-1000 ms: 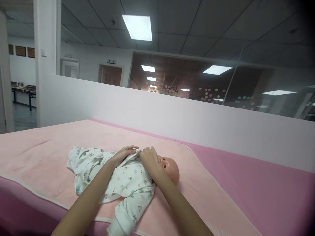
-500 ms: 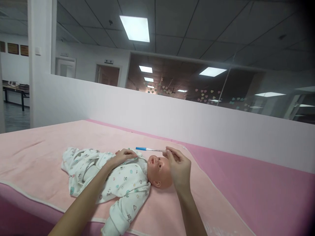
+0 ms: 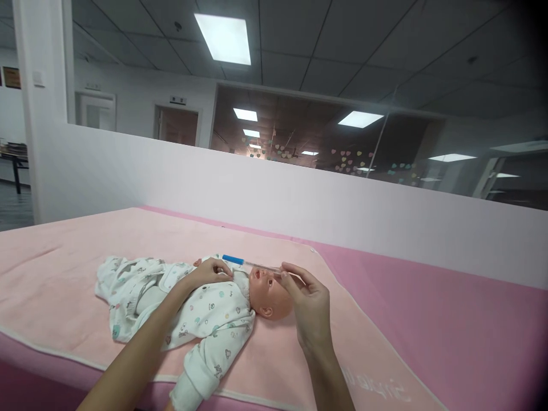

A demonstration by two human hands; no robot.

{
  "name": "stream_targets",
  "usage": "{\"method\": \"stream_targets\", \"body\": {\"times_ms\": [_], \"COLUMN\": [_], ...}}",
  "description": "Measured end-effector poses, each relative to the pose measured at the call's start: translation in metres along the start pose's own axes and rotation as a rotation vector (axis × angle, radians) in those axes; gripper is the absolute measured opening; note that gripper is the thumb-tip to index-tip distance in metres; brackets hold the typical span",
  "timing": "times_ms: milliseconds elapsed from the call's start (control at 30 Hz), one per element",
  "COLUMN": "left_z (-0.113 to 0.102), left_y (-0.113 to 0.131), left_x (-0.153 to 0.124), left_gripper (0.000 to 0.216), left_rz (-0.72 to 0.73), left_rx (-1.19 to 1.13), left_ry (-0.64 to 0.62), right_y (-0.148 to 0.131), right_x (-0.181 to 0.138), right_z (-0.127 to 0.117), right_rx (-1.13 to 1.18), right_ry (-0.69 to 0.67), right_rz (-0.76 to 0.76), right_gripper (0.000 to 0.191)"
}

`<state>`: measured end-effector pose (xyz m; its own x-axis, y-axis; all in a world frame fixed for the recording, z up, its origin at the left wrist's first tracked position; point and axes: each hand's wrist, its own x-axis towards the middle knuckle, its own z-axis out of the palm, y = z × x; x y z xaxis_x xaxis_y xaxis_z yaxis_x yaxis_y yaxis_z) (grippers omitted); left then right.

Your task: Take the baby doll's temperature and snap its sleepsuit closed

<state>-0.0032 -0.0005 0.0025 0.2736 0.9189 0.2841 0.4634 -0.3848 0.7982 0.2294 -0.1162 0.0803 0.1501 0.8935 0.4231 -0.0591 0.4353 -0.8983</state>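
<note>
A baby doll (image 3: 269,294) lies on its back, its head toward the right, dressed in a white printed outfit (image 3: 205,311). My left hand (image 3: 209,273) is on the doll's chest, fingers bent and closed on the cloth near the collar. Between the thumb and fingers of my right hand (image 3: 310,294) is the clear end of a thin glass thermometer (image 3: 233,260) with a blue end. It is held nearly level above the doll's face and upper chest, the blue end pointing left. My right wrist is beside the doll's head.
A pale pink blanket (image 3: 64,274) lies under the doll on a darker pink padded surface (image 3: 428,302). Behind it runs a low white wall (image 3: 257,188) with a glass window above. A doorway with a table (image 3: 15,157) is at the far left.
My right hand has tilted the thermometer so its blue end is higher than the clear end. My left fingers have bent more at the collar. The view has shifted slightly right.
</note>
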Motion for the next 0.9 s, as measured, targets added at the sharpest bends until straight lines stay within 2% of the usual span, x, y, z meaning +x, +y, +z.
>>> {"method": "stream_targets", "body": {"times_ms": [233, 367, 500, 667, 733, 833, 900], "left_z": [0.002, 0.001, -0.001, -0.003, -0.004, -0.005, -0.006], "left_y": [-0.013, -0.011, -0.010, -0.008, -0.005, 0.001, 0.003], "left_x": [0.004, 0.003, 0.002, -0.002, -0.004, -0.007, -0.008], "left_gripper": [0.031, 0.030, 0.034, 0.039, 0.038, 0.034, 0.031], "left_rz": [-0.040, 0.022, -0.010, -0.090, -0.118, -0.129, -0.135], "left_rx": [0.156, 0.176, 0.035, -0.326, -0.473, -0.623, -0.668], "left_ry": [0.188, 0.181, 0.167, 0.229, 0.235, 0.200, 0.172], "right_y": [0.000, 0.001, 0.013, 0.058, 0.078, 0.094, 0.094], "right_x": [-0.003, -0.005, -0.012, -0.024, -0.025, -0.023, -0.020], "right_z": [0.010, 0.006, -0.022, -0.074, -0.091, -0.108, -0.113], "right_rx": [0.022, -0.003, -0.054, -0.026, -0.035, -0.130, -0.281], "right_ry": [0.014, -0.004, 0.020, 0.011, 0.045, 0.016, -0.013], "right_rz": [-0.033, -0.049, 0.024, 0.353, 0.425, 0.452, 0.387], "right_gripper": [0.020, 0.020, 0.024, 0.032, 0.034, 0.034, 0.030]}}
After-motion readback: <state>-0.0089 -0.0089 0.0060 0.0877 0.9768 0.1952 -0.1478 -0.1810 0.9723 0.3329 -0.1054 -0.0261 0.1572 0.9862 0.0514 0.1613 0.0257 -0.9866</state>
